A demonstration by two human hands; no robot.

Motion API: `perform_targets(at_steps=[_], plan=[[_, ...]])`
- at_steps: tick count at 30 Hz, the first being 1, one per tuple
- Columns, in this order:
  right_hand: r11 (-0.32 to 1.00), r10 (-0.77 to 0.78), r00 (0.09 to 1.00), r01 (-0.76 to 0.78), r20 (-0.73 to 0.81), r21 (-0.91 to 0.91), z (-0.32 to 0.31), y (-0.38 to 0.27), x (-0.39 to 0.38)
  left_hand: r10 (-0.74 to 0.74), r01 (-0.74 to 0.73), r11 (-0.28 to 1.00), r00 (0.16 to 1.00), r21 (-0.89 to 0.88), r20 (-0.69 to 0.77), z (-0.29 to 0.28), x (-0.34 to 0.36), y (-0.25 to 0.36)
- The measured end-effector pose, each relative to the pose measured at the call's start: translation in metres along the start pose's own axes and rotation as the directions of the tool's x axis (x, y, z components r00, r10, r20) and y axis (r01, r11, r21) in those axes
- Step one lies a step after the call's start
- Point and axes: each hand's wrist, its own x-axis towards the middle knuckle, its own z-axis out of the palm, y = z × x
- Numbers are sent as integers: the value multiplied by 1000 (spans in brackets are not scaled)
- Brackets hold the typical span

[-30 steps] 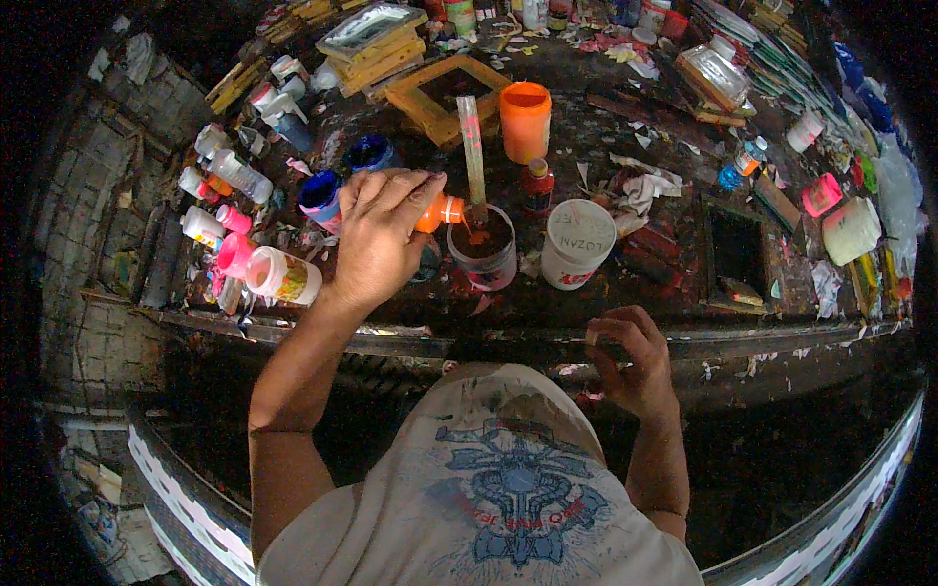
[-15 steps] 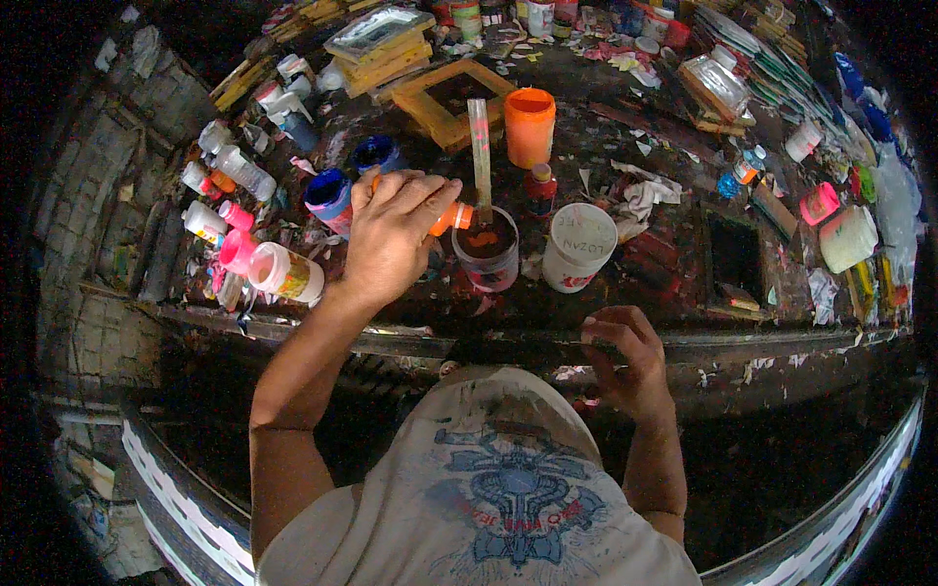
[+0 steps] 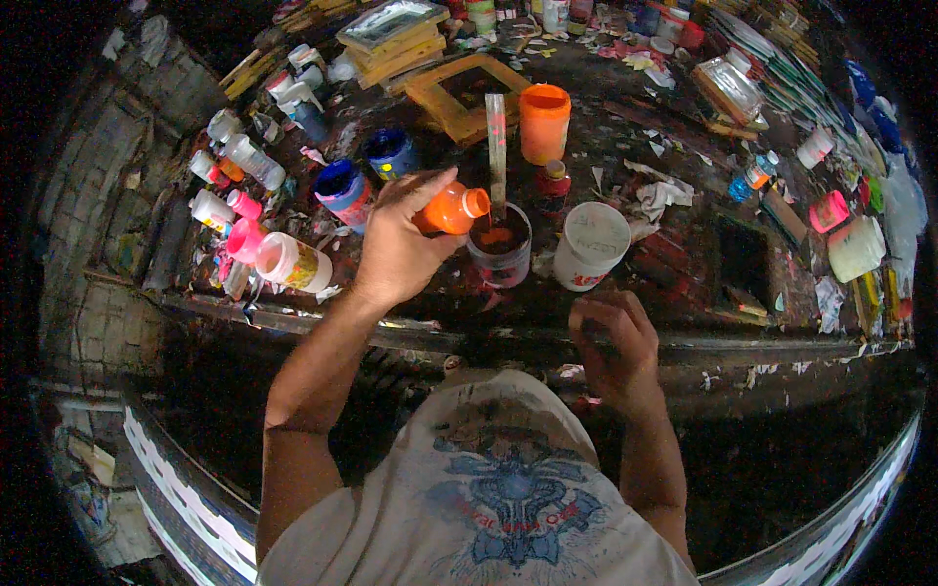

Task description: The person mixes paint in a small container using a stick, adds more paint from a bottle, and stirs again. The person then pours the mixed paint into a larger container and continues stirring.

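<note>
My left hand is wrapped round a small orange bottle. The bottle lies tilted, its mouth pointing right, just above the left rim of a clear plastic cup. Inside that cup is dark brownish paint with a bright orange patch on it. A flat stirring stick stands upright in the cup. To the cup's right is a white tub with handwriting on it. Near the table's front edge, my right hand hangs with fingers curled inward; whatever they hold is hidden.
An orange tub and a small red bottle stand behind the cup. Blue-stained paint tubs sit beyond my left hand. Paint bottles crowd the left side. A yellow wooden frame lies farther back, and crumpled paper lies right.
My left hand has turned, showing more of the orange bottle, whose mouth is now higher. My right hand has curled slightly and shifted a little left. The whole view has moved slightly.
</note>
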Motion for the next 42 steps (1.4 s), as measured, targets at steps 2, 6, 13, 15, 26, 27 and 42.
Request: perform_targets(at_steps=[2,6,13,15,26,27,42], plan=[[999,-32,998,32,-61,-14,14,-3,18,-215,223,924,975,-312,58,5,-4,8],[992,-122,982,119,-141,-31,43,-2,56,-133,140,874,990,-464,49,5,-16,25],[963,-252,957,263,146,-56,59,-34,97,-88,103,888,995,-449,53,-5,-63,12],[953,-284,927,302,243,-37,67,-37,101,-103,108,889,994,-445,34,-11,-77,4],[901,-384,732,431,563,55,145,-42,93,-94,66,981,984,-183,-149,-22,-169,-60],[914,-338,722,404,604,29,151,-42,92,-104,66,976,979,-209,-176,-21,-173,-68],[991,-32,941,74,-338,110,92,-7,191,-586,85,620,711,-780,-388,55,-141,-302]])
